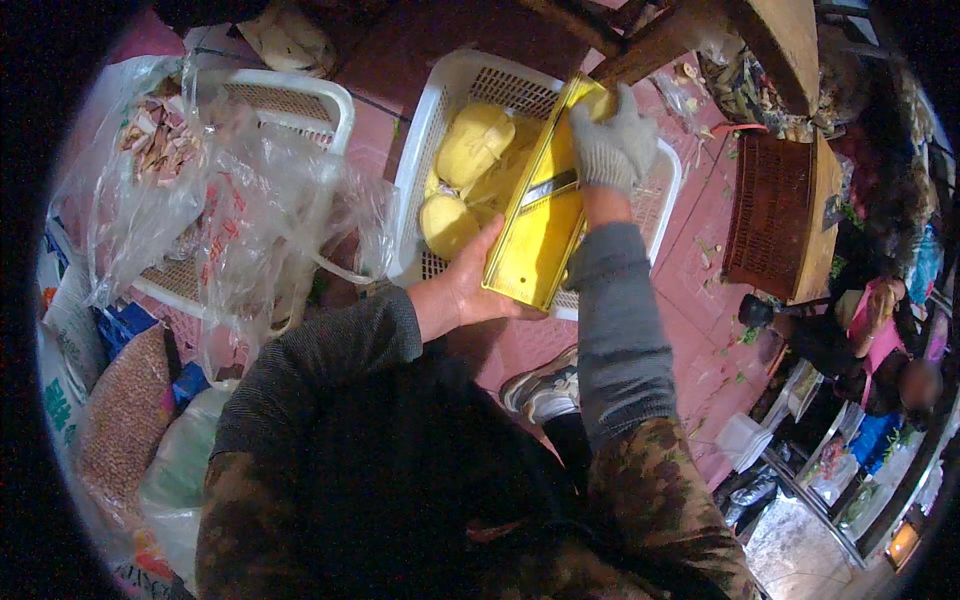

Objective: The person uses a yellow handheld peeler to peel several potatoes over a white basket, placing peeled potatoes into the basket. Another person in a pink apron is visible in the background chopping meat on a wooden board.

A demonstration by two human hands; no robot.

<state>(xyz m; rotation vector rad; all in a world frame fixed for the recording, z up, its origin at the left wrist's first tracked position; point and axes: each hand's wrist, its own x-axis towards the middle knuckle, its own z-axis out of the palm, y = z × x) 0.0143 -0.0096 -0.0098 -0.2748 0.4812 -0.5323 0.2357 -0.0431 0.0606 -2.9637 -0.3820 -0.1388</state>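
Note:
A yellow mandoline slicer (536, 232) with a metal blade across its middle slants over a white plastic basket (409, 169). My bare left hand (480, 281) grips its lower end, thumb along the near edge. In a light knitted glove, my right hand (615, 146) is curled over the upper part of the slicer. Between its fingers shows a rounded yellow piece (595, 101), apparently a peeled potato, mostly covered by the glove. Inside the basket lie peeled yellow potatoes (475, 144), with thin yellow slices (499, 184) partly hidden behind the slicer.
Left, clear plastic bags (255, 217) drape over another white basket (341, 112); one holds chopped pinkish pieces (161, 139). A sack of brown beans or nuts (124, 420) leans nearby. A wooden stool (772, 217) lies tipped on red floor tiles. Another person (874, 322) is at right.

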